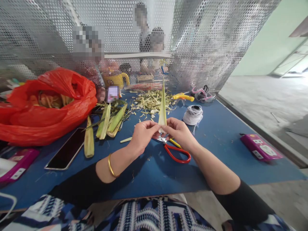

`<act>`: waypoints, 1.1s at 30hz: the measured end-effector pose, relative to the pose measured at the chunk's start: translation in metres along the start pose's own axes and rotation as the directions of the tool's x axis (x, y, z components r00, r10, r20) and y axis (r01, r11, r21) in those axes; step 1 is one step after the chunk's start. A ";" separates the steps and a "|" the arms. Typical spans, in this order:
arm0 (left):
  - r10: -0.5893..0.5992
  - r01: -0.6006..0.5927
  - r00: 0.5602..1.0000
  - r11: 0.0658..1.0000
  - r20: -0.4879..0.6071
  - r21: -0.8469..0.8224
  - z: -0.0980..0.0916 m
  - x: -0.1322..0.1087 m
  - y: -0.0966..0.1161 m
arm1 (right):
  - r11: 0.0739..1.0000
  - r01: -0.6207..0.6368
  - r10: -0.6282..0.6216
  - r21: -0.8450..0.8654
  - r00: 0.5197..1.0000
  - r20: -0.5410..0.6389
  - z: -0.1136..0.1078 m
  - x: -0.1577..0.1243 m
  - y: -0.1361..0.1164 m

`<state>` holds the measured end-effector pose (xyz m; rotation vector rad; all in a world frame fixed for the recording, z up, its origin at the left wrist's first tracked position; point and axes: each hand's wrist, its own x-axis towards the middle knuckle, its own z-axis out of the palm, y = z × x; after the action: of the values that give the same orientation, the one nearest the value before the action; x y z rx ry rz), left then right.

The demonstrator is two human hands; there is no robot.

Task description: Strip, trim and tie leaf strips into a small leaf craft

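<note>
My left hand [142, 134] and my right hand [179, 131] meet over the blue table [216, 141], both pinching the wide lower end of a pale green pointed leaf [163, 107] that stands upright between them. A gold bangle sits on my left wrist. Red-handled scissors [176, 152] lie on the table right under my hands, blades partly hidden by my fingers. A thin leaf strip [126, 140] lies just left of my left hand.
A red plastic bag [48, 106] of husks sits at far left, folded green leaves [108, 122] beside it. A phone [66, 150], leaf scraps [151, 102], a white thread spool [193, 115], a yellow tool [184, 97], pink cases [260, 147] and a perforated metal screen [204, 41] with people behind surround me.
</note>
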<state>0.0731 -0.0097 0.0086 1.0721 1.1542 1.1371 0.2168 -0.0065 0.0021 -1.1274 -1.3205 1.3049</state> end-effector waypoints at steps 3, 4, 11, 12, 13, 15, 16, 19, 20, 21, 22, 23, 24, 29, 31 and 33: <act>0.018 -0.018 1.000 1.000 -0.011 0.010 0.000 0.001 -0.002 | 1.000 -0.024 0.024 0.010 0.999 0.022 0.004 -0.001 0.004; 0.017 -0.017 1.000 1.000 -0.007 0.014 0.000 0.001 -0.002 | 1.000 -0.024 0.024 0.014 1.000 0.009 0.005 0.000 0.006; -0.010 0.009 1.000 1.000 0.015 0.025 -0.001 0.004 0.004 | 0.995 0.067 -0.076 -0.069 0.988 -0.138 0.001 0.002 0.008; -0.008 0.007 1.000 1.000 0.016 0.022 -0.001 0.004 0.005 | 0.991 0.093 -0.107 -0.099 0.982 -0.153 0.001 0.001 0.008; -0.002 0.002 1.000 1.000 0.018 0.020 -0.002 0.004 0.005 | 0.984 0.116 -0.136 -0.132 0.978 -0.160 0.000 0.001 0.008; 0.012 -0.012 1.000 0.999 0.023 0.031 -0.002 0.005 0.005 | 0.973 0.142 -0.168 -0.180 0.976 -0.135 0.001 0.000 0.009; 0.016 -0.017 0.999 0.999 0.032 0.046 -0.002 0.005 0.004 | 0.972 0.145 -0.167 -0.186 0.979 -0.113 0.002 -0.001 0.009; 0.013 -0.017 0.999 0.996 0.046 0.082 -0.003 0.005 0.002 | 0.982 0.121 -0.132 -0.147 0.989 -0.072 0.004 -0.001 0.012; 0.011 -0.015 0.999 0.996 0.044 0.085 -0.003 0.005 0.002 | 0.986 0.109 -0.119 -0.126 0.990 -0.073 0.004 0.000 0.012; 0.008 -0.012 0.999 0.996 0.044 0.084 -0.003 0.006 0.001 | 0.991 0.095 -0.102 -0.099 0.992 -0.076 0.004 0.000 0.012; 0.008 -0.011 0.999 0.997 0.048 0.081 -0.003 0.006 0.001 | 0.995 0.075 -0.080 -0.063 0.994 -0.076 0.003 0.001 0.011; 0.008 -0.013 0.998 0.997 0.056 0.080 -0.003 0.007 0.001 | 0.999 0.049 -0.050 -0.018 0.996 -0.070 0.002 0.002 0.011; 0.011 -0.017 0.998 0.997 0.066 0.080 -0.003 0.007 0.001 | 0.999 0.016 -0.014 0.031 0.998 -0.059 0.001 0.002 0.009; 0.011 -0.018 0.995 0.998 0.099 0.068 -0.006 0.009 0.002 | 0.970 -0.138 0.138 0.202 0.990 0.014 -0.001 0.002 0.004; -0.002 -0.005 0.995 0.998 0.099 0.063 -0.007 0.009 0.003 | 0.965 -0.157 0.155 0.209 0.988 0.028 0.000 0.002 0.003; -0.010 0.005 0.995 0.998 0.097 0.059 -0.007 0.008 0.005 | 0.967 -0.168 0.166 0.194 0.986 0.027 0.001 0.001 0.002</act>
<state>0.0658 -0.0010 0.0116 1.1546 1.1197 1.0393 0.2154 -0.0052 0.0000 -1.1131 -1.0954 1.5300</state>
